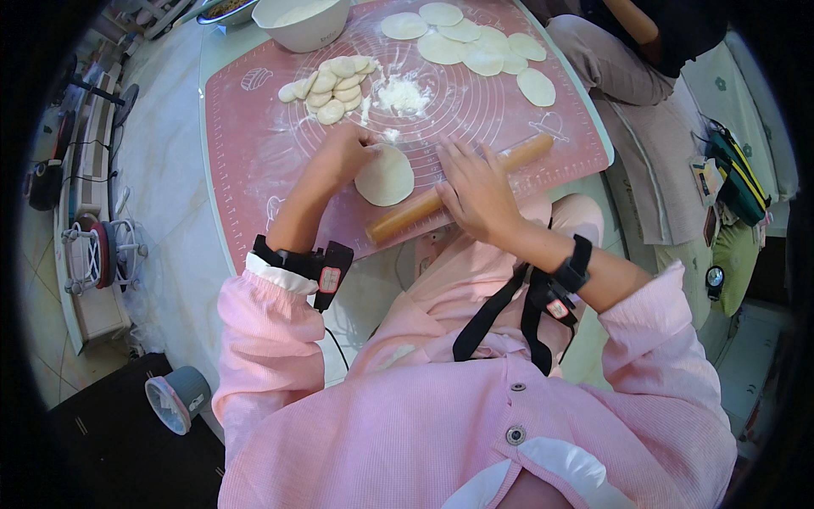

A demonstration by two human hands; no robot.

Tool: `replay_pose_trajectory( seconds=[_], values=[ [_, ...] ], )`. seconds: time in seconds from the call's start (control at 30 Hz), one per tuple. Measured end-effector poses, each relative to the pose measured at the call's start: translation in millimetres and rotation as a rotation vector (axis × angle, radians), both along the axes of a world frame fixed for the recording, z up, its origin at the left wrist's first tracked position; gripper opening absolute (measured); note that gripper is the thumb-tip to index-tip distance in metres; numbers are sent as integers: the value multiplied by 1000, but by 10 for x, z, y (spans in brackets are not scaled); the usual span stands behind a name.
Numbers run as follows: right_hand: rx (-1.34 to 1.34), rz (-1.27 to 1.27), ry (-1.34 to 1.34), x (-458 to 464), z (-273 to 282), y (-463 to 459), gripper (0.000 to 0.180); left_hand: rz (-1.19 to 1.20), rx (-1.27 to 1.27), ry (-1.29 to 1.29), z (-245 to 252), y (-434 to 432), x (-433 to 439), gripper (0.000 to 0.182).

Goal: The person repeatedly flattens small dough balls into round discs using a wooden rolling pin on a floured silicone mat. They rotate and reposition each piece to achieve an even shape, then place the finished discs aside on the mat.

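Observation:
My left hand [343, 151] pinches the upper left edge of a round, flat dough wrapper [385, 177] lying on the pink silicone pastry mat [245, 153]. A wooden rolling pin [407, 215] slants across the mat's near edge, just right of that wrapper. Over the pin's middle lies my right hand [477, 188], holding it under the palm with the fingers stretched forward. Beyond my left hand are several small flattened dough pieces [334, 86] in a heap. White flour [402, 95] is piled beside them. Farther back, several rolled wrappers [483, 48] overlap, and a single one [536, 87] lies near the right.
A white bowl [305, 28] with pale contents stands at the far left of the mat, next to a partly cut-off bowl of filling [226, 9]. Another person [610, 57] sits beyond the table's right edge. A grey bin [178, 397] is on the floor at left.

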State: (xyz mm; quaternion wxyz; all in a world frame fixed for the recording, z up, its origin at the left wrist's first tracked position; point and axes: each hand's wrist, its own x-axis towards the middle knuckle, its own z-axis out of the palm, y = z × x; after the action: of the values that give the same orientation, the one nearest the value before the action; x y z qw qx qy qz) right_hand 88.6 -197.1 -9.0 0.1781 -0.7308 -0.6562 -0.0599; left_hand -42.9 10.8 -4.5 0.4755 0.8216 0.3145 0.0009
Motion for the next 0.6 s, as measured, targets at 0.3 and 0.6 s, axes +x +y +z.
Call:
replay_pose_trajectory(
  seconds=[0.3,0.6],
  values=[
    [-62,-97,-52,156,-12,818,50,-122,206,-97,82,-79,41,18],
    [-34,42,-10,-55,13,-203,47,98,84,-39,-68,16,-51,17]
  ],
)
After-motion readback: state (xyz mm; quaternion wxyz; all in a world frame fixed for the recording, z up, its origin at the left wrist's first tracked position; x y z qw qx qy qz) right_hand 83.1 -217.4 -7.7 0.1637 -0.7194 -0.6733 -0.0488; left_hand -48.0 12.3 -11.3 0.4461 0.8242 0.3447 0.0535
